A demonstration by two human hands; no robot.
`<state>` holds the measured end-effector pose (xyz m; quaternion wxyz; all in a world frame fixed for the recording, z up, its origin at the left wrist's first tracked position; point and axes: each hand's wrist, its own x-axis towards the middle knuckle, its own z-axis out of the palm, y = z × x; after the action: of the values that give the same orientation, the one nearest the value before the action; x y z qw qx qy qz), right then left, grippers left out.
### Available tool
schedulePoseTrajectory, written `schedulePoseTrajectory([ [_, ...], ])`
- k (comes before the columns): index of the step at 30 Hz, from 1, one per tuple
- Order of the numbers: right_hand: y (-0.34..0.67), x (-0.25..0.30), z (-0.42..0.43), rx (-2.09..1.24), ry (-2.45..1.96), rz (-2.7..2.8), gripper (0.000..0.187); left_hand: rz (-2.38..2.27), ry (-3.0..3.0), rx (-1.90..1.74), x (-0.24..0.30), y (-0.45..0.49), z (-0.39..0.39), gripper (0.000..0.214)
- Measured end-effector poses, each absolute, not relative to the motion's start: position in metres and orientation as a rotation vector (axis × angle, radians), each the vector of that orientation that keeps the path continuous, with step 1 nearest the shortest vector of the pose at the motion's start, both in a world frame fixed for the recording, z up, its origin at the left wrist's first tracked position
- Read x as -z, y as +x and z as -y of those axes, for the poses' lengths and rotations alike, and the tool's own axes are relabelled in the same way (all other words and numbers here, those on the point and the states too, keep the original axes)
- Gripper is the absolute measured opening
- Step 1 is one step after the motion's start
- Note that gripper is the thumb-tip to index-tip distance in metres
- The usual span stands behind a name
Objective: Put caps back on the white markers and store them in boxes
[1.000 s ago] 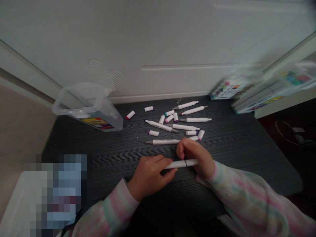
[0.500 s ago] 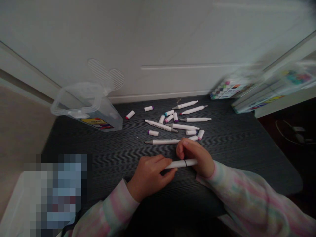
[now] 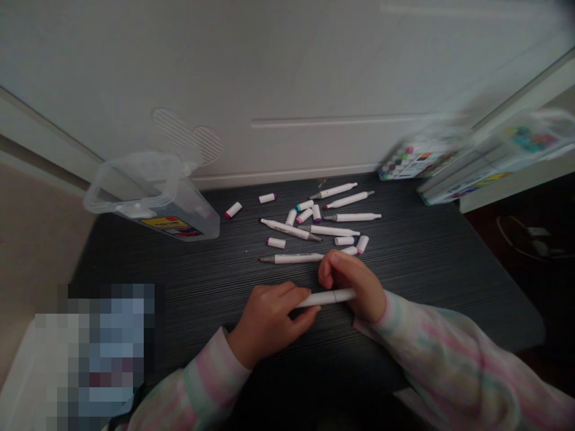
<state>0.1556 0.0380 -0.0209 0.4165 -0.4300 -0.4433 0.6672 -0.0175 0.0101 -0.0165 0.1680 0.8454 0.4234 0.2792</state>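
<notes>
Between my hands lies a white marker (image 3: 320,299), held nearly level above the dark table. My left hand (image 3: 272,320) pinches its left part with thumb and fingers. Curled around its right end is my right hand (image 3: 354,282), which covers the tip there. A thin seam shows where the cap meets the barrel. Just beyond my hands, an uncapped marker (image 3: 296,258) lies on the table, its right end hidden behind my right hand. Further back are several more uncapped markers (image 3: 353,217) and loose caps (image 3: 275,243) with coloured ends.
A clear plastic box (image 3: 197,215) with its lid open stands at the back left. At the back right are a case of markers (image 3: 406,164) and a clear box (image 3: 476,173). A white panel (image 3: 287,72) rises behind the table (image 3: 471,287).
The dark gap between the marker's cap and barrel has narrowed to a thin line. Both hands keep their grip. The whole view has shifted slightly.
</notes>
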Motion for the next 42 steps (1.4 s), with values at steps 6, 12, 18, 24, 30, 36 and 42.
schedulePoseTrajectory([
  [6, 0.154, 0.017, -0.04, -1.707, -1.065, 1.037, 0.029, -1.202, 2.408, -0.797, 0.017, -0.018, -0.01, 0.01],
  [12, 0.154, 0.017, -0.042, -1.732, -1.024, 0.97, 0.027, -1.206, 2.407, -0.812, 0.018, -0.018, -0.01, 0.012],
  [18, 0.155, 0.017, -0.042, -1.713, -0.98, 0.982, 0.027, -1.196, 2.355, -0.861, 0.017, -0.019, -0.01, 0.012],
  [24, 0.155, 0.018, -0.04, -1.609, -0.965, 1.046, 0.036, -1.211, 2.074, -0.928, 0.01, -0.02, -0.013, 0.013],
  [30, 0.159, 0.022, -0.036, -1.559, -0.929, 1.122, 0.04, -1.233, 1.701, -0.734, 0.003, -0.02, -0.017, 0.016],
  [36, 0.156, 0.016, -0.032, -1.62, -0.958, 1.17, 0.021, -1.078, 1.205, -0.628, 0.002, -0.02, -0.02, 0.025],
  [42, 0.157, 0.018, -0.034, -1.613, -0.981, 1.104, 0.022, -0.878, 0.892, -0.563, 0.003, -0.022, -0.022, 0.028],
])
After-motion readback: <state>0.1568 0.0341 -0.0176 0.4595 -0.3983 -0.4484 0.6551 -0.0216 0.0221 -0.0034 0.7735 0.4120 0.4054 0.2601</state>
